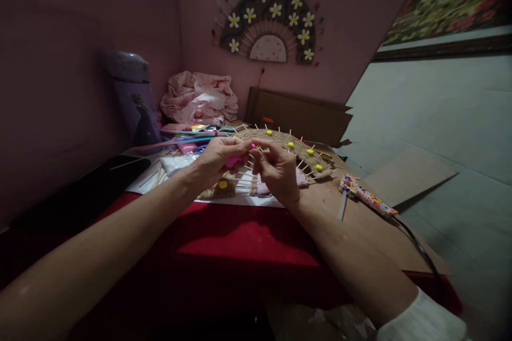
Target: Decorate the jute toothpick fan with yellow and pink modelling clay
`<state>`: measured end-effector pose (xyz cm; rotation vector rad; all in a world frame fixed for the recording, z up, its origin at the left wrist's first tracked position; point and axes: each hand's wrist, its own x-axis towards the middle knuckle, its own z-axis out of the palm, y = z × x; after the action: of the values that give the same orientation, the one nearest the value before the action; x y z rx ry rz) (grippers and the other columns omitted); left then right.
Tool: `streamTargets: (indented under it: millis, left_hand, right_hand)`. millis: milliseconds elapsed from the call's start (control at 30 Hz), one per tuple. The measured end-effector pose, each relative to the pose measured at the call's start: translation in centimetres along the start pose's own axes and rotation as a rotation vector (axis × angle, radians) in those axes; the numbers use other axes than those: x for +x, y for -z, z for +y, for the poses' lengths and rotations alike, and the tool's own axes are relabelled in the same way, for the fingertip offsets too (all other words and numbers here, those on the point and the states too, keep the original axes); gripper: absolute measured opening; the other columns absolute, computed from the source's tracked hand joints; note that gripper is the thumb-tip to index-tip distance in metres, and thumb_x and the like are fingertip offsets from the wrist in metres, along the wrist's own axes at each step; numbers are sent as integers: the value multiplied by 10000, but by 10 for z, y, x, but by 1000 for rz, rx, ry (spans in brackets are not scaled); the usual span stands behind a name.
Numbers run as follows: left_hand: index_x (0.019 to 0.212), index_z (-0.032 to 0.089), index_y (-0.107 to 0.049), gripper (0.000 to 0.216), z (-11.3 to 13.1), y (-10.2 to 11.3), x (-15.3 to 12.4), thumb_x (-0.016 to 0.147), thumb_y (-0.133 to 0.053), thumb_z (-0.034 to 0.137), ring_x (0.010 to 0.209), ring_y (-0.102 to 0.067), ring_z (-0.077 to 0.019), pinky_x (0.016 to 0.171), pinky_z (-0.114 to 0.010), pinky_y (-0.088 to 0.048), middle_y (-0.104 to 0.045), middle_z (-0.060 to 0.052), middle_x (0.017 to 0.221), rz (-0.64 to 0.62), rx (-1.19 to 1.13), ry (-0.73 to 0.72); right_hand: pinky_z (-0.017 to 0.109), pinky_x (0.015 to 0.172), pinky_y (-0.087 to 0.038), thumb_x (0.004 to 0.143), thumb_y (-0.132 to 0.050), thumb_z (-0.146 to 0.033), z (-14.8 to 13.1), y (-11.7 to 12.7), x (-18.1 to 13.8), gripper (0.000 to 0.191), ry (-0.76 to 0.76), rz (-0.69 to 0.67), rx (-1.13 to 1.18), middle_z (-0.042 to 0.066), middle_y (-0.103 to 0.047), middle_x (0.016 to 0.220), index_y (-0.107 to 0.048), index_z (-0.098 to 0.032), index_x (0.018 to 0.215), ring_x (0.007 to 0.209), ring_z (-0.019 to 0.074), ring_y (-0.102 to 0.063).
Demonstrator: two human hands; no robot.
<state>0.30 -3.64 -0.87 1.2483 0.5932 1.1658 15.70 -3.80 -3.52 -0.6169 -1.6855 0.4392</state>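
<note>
My left hand [218, 159] is closed around a small pink piece [233, 160], held just above a half-round woven jute fan [296, 150]. The fan lies on the table, has thin wooden sticks poking out along its rim, and carries yellow beads [290, 145] on some of them. My right hand [276, 169] pinches its fingertips together right beside the pink piece, over the fan's middle. What the right fingers grip is too small to make out. A white sheet [236, 200] lies under the fan.
A red cloth [244, 237] covers the table front. A patterned glue gun [362, 193] with a black cord lies at right. Colourful sticks [192, 136], a crumpled pink cloth [200, 98] and a purple bin [134, 98] stand behind. A finished flowered fan [270, 24] hangs on the wall.
</note>
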Motion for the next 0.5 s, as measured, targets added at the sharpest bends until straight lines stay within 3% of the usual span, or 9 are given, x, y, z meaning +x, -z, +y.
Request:
streamTargets:
  millis: [500]
  left_hand:
    - [719, 120, -677, 374, 0, 2, 0, 711, -788, 477, 411, -475, -59, 380, -185, -293, -593, -8, 555, -30, -12, 61]
  right_hand:
    - [217, 445, -420, 909, -623, -371, 0, 0, 0, 174, 10, 8, 40, -68, -551, 493, -676, -214, 962, 419, 79, -517]
